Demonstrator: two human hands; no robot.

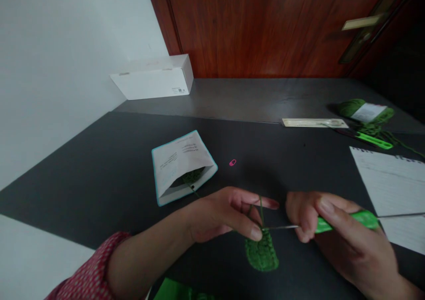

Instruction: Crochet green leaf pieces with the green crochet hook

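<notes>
My left hand [229,213] pinches the top of a small green crocheted piece [262,251] that hangs just above the dark table, with green yarn looped over its fingers. My right hand [335,229] grips a green-handled crochet hook [345,220]; its metal tip reaches left into the top edge of the crocheted piece. A strand of green yarn runs from my left hand back to a white paper pouch with teal edges [179,163] that holds a ball of green yarn.
A small pink stitch marker [233,162] lies beyond my hands. A white box [156,76] stands at the back left by the wall. At the right are white sheets [395,180], a green yarn skein [365,110], green-handled scissors [373,139] and a flat packet [314,123].
</notes>
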